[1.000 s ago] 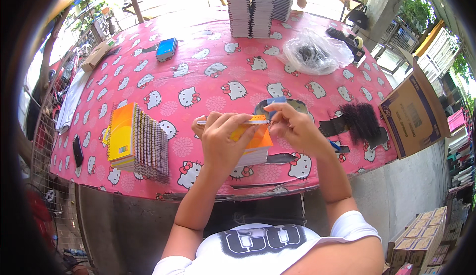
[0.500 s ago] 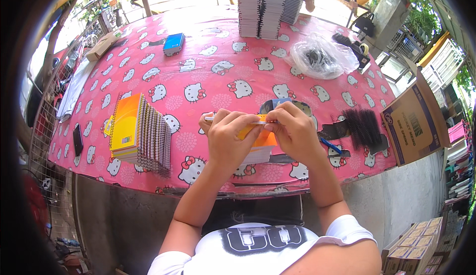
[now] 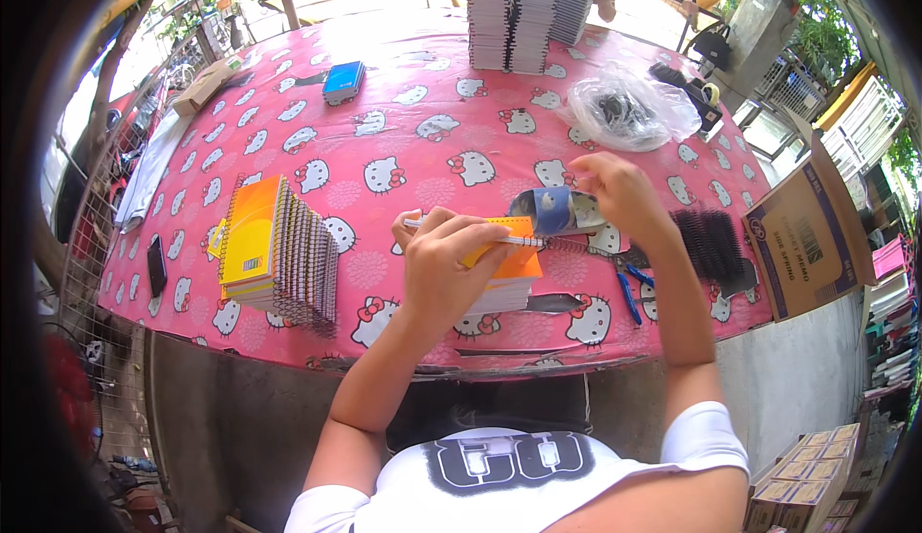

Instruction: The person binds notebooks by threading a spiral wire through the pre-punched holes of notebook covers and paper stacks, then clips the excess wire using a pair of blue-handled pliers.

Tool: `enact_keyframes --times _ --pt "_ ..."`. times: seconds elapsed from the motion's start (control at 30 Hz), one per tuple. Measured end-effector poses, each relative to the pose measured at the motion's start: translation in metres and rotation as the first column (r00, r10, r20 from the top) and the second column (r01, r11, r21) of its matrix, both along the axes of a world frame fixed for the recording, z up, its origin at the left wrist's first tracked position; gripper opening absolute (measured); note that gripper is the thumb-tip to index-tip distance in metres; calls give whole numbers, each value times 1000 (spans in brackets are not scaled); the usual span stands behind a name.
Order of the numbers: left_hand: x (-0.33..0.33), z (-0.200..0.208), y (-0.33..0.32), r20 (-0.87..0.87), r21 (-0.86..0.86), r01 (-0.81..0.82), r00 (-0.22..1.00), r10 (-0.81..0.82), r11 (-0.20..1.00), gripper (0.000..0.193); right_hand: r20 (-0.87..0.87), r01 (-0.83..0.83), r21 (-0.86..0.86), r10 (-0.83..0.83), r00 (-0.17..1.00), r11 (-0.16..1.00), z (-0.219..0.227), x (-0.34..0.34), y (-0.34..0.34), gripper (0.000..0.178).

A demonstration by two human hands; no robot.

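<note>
My left hand [image 3: 444, 256] grips a small orange-covered notebook [image 3: 516, 226], its punched edge turned toward me. From the right end of that edge a dark wire coil [image 3: 574, 245] sticks out. Below it rests a stack of orange-covered pads [image 3: 519, 264] with white pages. My right hand [image 3: 619, 192] is raised off the notebook, to the right, fingers loosely bent and apart, with nothing visible in them. Beside it lies a blue patterned container [image 3: 551, 211]. A blue-handled tool [image 3: 628, 298] lies near my right forearm, its kind partly hidden.
Bound yellow-orange notebooks [image 3: 279, 254] are stacked on the left, near a phone [image 3: 157, 266]. Black coils [image 3: 709, 250] lie beside a cardboard box [image 3: 809, 232] at right. Farther back are a plastic bag [image 3: 629, 110], a blue notepad [image 3: 343, 83], tall notebook stacks [image 3: 509, 24] and another person's hand [image 3: 604, 0].
My right hand has let go of the notebook's edge and moved up and right. The coil now shows at the notebook's right end. My left hand keeps its grip.
</note>
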State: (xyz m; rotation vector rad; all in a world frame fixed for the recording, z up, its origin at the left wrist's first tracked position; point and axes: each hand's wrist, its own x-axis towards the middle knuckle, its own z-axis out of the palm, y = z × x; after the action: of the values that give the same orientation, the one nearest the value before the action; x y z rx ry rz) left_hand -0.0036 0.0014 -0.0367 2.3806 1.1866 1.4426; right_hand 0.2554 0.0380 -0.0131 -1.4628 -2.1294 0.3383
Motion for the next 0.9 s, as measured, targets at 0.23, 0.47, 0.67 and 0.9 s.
enact_keyframes --times 0.23,0.47,0.67,0.9 --pt "9 -3 13 -40 44 2 999 0 999 26 297 140 -87 -109 949 986 -93 55 27 38" --pt "8 2 17 -1 -68 24 1000 -24 997 34 -692 -374 8 275 668 927 -32 29 21 34" --pt "8 10 15 50 -201 35 998 -26 979 36 -580 -399 -8 320 749 917 -4 20 19 30" --pt "-11 -2 23 171 -89 -17 985 32 996 39 -724 -350 -107 169 669 931 3 -8 23 36"
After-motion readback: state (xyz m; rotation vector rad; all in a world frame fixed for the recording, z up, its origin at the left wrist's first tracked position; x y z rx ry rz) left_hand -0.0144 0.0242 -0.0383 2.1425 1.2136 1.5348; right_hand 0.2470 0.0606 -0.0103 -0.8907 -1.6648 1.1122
